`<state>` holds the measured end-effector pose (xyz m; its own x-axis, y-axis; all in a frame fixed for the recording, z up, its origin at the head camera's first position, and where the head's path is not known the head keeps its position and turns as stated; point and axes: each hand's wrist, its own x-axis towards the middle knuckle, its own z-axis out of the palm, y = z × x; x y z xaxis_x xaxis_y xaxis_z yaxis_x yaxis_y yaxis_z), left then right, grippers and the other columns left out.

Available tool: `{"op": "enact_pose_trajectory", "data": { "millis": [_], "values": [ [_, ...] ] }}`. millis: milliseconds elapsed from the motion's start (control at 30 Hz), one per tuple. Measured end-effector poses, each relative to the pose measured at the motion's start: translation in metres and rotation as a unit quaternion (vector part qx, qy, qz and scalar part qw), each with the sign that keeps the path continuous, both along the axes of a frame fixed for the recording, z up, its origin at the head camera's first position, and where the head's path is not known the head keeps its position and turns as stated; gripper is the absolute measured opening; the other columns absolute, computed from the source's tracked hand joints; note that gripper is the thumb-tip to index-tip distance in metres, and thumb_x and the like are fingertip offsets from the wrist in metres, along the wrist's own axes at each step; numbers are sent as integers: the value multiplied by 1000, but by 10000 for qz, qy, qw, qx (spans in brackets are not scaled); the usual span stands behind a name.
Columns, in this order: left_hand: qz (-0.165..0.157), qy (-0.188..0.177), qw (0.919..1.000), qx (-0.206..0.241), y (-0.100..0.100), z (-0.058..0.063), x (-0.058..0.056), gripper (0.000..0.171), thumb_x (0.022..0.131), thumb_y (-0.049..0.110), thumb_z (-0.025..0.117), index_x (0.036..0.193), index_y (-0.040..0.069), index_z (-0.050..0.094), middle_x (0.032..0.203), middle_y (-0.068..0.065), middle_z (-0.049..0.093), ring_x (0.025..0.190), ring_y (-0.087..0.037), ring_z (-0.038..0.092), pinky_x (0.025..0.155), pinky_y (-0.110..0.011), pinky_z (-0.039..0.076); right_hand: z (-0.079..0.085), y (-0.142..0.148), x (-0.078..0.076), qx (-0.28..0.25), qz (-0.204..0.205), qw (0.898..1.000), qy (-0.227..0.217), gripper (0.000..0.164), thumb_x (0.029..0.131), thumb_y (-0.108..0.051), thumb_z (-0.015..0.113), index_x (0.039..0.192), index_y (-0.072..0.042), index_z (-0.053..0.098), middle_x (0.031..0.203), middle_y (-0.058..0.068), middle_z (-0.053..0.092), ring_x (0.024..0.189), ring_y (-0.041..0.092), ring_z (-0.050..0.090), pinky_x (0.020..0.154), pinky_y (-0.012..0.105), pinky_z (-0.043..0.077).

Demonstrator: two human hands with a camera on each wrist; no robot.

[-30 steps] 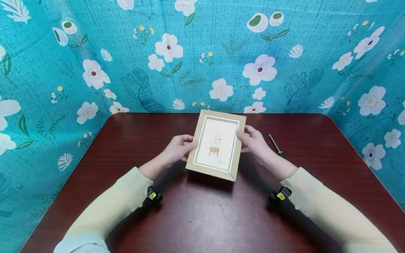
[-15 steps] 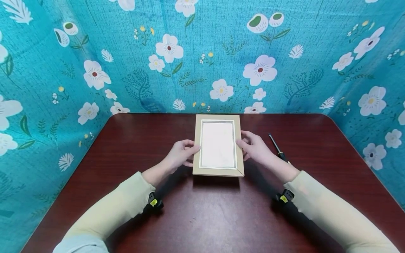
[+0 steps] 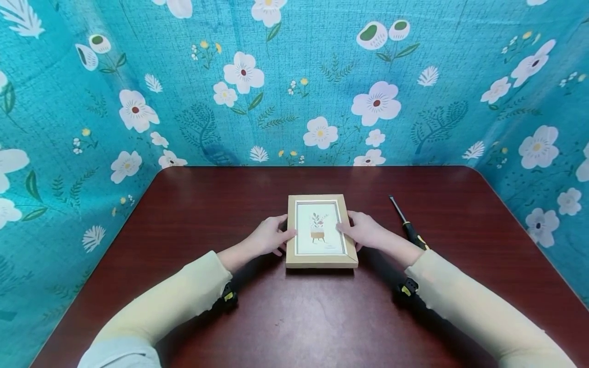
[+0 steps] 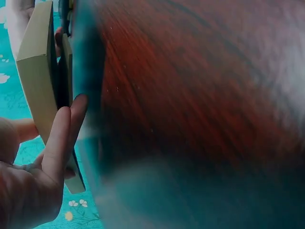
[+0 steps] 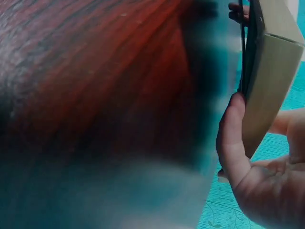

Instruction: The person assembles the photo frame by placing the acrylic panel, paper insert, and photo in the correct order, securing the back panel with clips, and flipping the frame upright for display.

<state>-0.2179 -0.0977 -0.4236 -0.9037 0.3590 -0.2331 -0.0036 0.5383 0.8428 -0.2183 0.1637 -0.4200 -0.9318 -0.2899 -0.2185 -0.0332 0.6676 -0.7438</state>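
A light wooden picture frame (image 3: 322, 261) with a print of a potted plant sits between both hands, close over the middle of the table. My left hand (image 3: 269, 235) grips its left edge, thumb on the front. On the opposite edge, my right hand (image 3: 365, 230) holds it the same way. From the left wrist view, fingers of the left hand (image 4: 43, 176) reach behind the frame (image 4: 35, 90), where a thin backing piece (image 4: 69, 67) stands out from its back. The right wrist view has the right hand (image 5: 267, 181) curled round the frame's side (image 5: 267, 81).
A screwdriver (image 3: 411, 232) with a black and yellow handle lies on the dark red wooden table (image 3: 313, 317), just beyond the right forearm. Behind the table's far edge hangs a blue floral cloth (image 3: 285, 128).
The frame has turned from a slant to nearly square and come down nearer the table and the person. Both hands keep hold of it throughout. Glare that hid the print has gone.
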Motion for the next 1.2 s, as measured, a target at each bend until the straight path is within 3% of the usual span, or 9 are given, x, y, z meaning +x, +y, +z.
{"op": "enact_pose_trajectory", "data": {
  "millis": [233,433,567,700,1000,1200],
  "values": [
    [-353,479,9962,-637,-1,0,1,66,99,22,58,151,-1,25,66,-5,65,56,-18,65,49,-32,54,-9,-5,6,579,72,9980,244,37,99,-19,53,121,9,46,57,9,59,42,19,57,43,33,50],
    [-847,1069,9818,-1320,-3,-5,1,60,100,27,55,146,-5,33,56,1,62,48,-14,61,50,-27,49,-10,-7,5,1115,76,9932,323,45,100,-23,53,129,10,43,58,7,59,42,17,57,42,29,46],
    [-975,1199,9758,-1548,-1,-7,2,50,100,27,55,138,-4,43,53,2,61,47,-11,60,54,-27,48,-11,-7,5,1250,124,9915,337,48,100,-23,53,132,11,41,61,6,60,43,16,58,43,29,47],
    [-1026,1281,9718,-1692,0,-6,3,50,100,25,55,138,-5,42,53,4,60,47,-10,60,57,-26,48,-10,-7,4,1525,191,9874,370,54,100,-25,53,135,14,37,62,7,59,43,17,57,45,29,47],
    [-1014,1273,9724,-1670,1,-5,0,44,98,21,58,132,-3,47,53,3,60,46,-11,60,54,-25,47,-8,-6,5,1589,223,9863,374,60,100,-24,53,141,13,31,59,6,58,43,17,56,45,29,45],
    [-827,906,9819,-1440,-5,-3,-1,57,99,25,55,144,-6,38,53,2,62,46,-12,62,71,-29,53,-3,1,13,1677,223,9846,431,70,99,-33,54,148,8,26,61,2,59,49,15,57,47,30,42]
  ]
}}
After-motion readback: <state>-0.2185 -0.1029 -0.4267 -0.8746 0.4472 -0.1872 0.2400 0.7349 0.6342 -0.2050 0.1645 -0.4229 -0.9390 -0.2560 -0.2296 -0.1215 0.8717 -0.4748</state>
